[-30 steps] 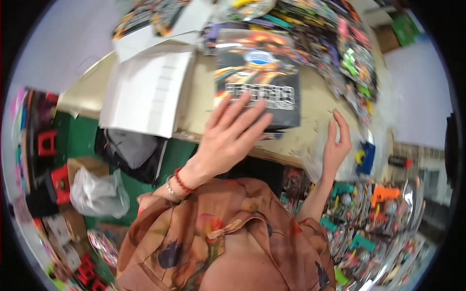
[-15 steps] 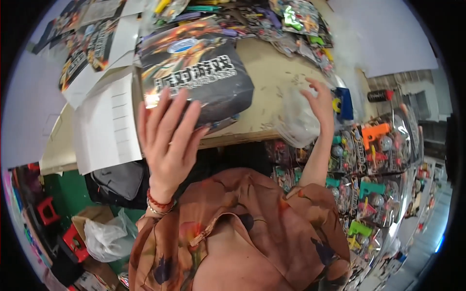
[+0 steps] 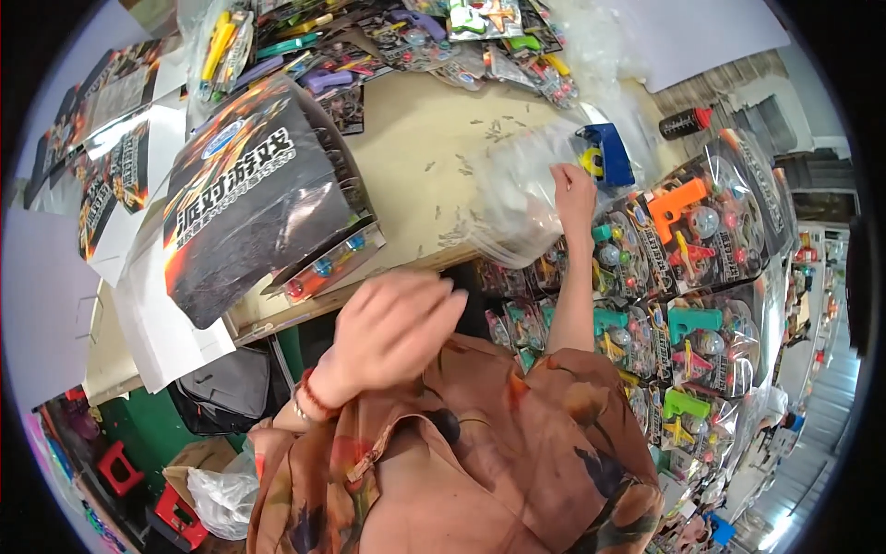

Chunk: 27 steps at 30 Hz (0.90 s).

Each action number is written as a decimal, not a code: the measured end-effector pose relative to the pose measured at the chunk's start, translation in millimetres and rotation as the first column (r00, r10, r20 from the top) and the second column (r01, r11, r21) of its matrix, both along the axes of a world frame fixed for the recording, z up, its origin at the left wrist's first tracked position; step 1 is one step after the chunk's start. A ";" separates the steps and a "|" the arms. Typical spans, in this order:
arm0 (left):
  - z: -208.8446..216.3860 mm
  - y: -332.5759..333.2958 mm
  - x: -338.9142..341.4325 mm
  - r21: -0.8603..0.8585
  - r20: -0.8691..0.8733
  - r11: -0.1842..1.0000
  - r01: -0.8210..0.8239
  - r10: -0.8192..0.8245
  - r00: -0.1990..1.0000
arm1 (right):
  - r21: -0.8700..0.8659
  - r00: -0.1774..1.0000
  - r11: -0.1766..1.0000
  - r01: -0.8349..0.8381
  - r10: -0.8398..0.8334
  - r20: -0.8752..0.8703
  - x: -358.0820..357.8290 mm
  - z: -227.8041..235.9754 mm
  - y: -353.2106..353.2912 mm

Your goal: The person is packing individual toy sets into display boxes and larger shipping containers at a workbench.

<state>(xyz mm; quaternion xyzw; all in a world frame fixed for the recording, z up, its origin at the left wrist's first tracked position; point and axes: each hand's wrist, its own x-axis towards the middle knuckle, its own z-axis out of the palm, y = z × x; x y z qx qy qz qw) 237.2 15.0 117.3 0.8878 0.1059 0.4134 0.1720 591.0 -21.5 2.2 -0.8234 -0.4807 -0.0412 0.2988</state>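
Observation:
A black printed display box stands tilted at the left of the table, with toy packs showing at its open lower side. My left hand is in front of the table edge, just right of the box and apart from it. Its fingers are smeared by motion. Over the clear plastic bags, my right hand has its fingers drawn together, and what they pinch, if anything, cannot be made out. Right beside it sits a blue tape dispenser with a yellow core.
Carded toys lie heaped along the back. Flattened printed cartons are at the left. Staples are scattered over the tabletop. Packed toy-gun sets stand stacked at the right, near a dark bottle. A grey backpack is below the table.
The box has shifted left and turned, away from my left hand. That hand has dropped toward my body. My right hand's fingers have closed together near the tape dispenser. The view has also shifted.

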 end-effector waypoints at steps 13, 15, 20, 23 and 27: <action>-122.1 11.9 124.3 -0.078 -0.680 0.985 0.153 -0.165 0.714 | -0.055 0.988 0.989 0.140 -0.143 -0.066 12.6 61.7 26.9; -123.9 13.2 120.8 -0.154 -0.726 0.978 0.138 -0.207 0.656 | 0.008 0.986 0.995 0.098 -0.096 -0.137 11.8 47.6 23.2; -119.2 19.0 136.6 -0.739 -0.008 0.658 0.145 -0.224 0.975 | 0.013 0.999 0.999 0.038 -0.038 0.015 -5.6 30.9 13.3; -116.3 32.2 170.2 -0.889 0.055 0.433 0.150 -0.225 0.973 | 0.078 0.992 0.993 0.087 -0.093 0.081 -16.1 31.1 8.6; -130.2 36.8 218.5 -0.991 0.124 0.033 0.128 -0.109 0.986 | 0.134 0.988 0.982 0.133 -0.141 0.056 -17.3 33.6 7.1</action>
